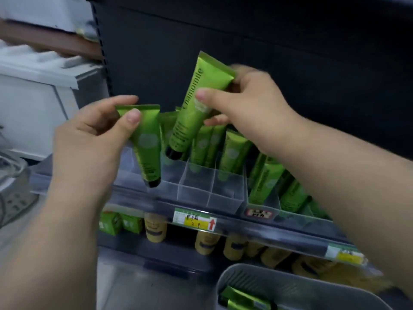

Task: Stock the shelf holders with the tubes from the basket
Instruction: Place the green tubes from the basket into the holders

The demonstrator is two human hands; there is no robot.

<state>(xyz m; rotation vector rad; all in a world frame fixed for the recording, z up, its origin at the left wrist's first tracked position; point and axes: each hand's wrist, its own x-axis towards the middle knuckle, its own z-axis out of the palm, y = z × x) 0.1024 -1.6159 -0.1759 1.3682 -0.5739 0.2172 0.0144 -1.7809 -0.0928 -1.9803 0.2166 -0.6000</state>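
My left grip (89, 139) pinches one green tube (146, 142) by its crimped end, cap down over the clear holder (196, 189), at its left front cell, ready to drop in. My right grip (250, 104) pinches a second tube (196, 104), tilted above the holder's rear row so the cap leads. Below the holder, the basket (234, 271) shows two more tubes (243, 298).

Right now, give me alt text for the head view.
The left hand pinches a green tube cap-down over the clear divided holder, while the right hand grips a second tube above its back cells. More tubes lie in the grey basket below.
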